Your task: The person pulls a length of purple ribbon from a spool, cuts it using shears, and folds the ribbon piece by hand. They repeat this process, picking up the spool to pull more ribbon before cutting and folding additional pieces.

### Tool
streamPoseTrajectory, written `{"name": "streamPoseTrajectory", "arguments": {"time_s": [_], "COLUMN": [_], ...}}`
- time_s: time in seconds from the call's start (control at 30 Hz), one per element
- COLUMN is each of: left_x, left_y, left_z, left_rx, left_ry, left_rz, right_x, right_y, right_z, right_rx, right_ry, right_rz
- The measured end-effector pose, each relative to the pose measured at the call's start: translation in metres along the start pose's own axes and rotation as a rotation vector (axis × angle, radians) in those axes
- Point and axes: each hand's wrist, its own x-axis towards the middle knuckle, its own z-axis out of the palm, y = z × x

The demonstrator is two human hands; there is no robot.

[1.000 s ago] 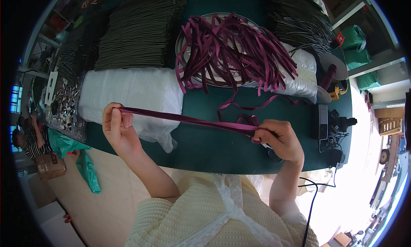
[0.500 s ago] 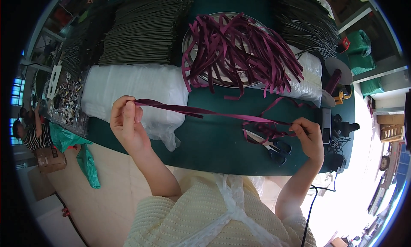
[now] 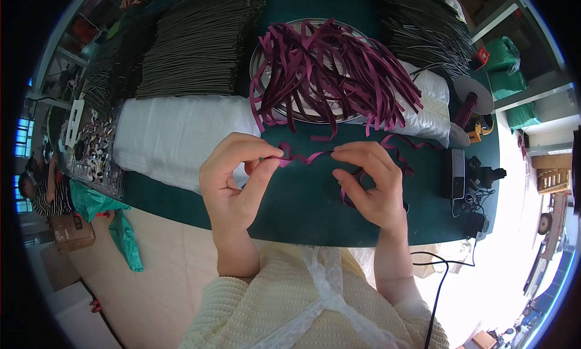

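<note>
My left hand [image 3: 233, 182] pinches a narrow purple ribbon [image 3: 296, 159] between thumb and forefinger. That ribbon curls loosely across a short gap to my right hand [image 3: 378, 189]. There it meets the tips of the upper fingers and seems caught between them, with the thumb held apart below. More of the ribbon [image 3: 417, 144] trails behind my right hand toward a spool [image 3: 469, 110] at the right. Scissors on the table are almost wholly hidden behind my right hand. Beyond both hands, a heap of cut purple ribbon strips [image 3: 333, 71] lies on a round metal tray [image 3: 256, 77].
The green table [image 3: 290, 219] carries bundles of dark thin stems [image 3: 193, 46], a white plastic-wrapped bundle [image 3: 181, 137] and a clear tray of small parts [image 3: 100, 143]. At right stand a black box-shaped device [image 3: 455, 173] and cables [image 3: 475, 198]. A person [image 3: 48, 189] sits far left.
Both hands have come together from wide apart, so the stretched ribbon now hangs slack in curls between them. My right hand has moved left over the scissors.
</note>
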Motion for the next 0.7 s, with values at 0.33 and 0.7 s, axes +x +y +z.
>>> {"name": "streamPoseTrajectory", "arguments": {"time_s": [0.33, 0.7], "left_x": [-0.012, -0.016], "left_y": [-0.005, -0.007], "left_z": [0.005, 0.006], "left_rx": [-0.031, -0.172], "left_ry": [-0.111, -0.112], "left_rz": [-0.129, -0.175], "right_x": [0.017, 0.014], "right_y": [-0.013, -0.012], "right_z": [0.03, 0.032], "right_rx": [0.582, 0.687], "right_ry": [-0.153, -0.212], "right_rz": [0.064, 0.233]}}
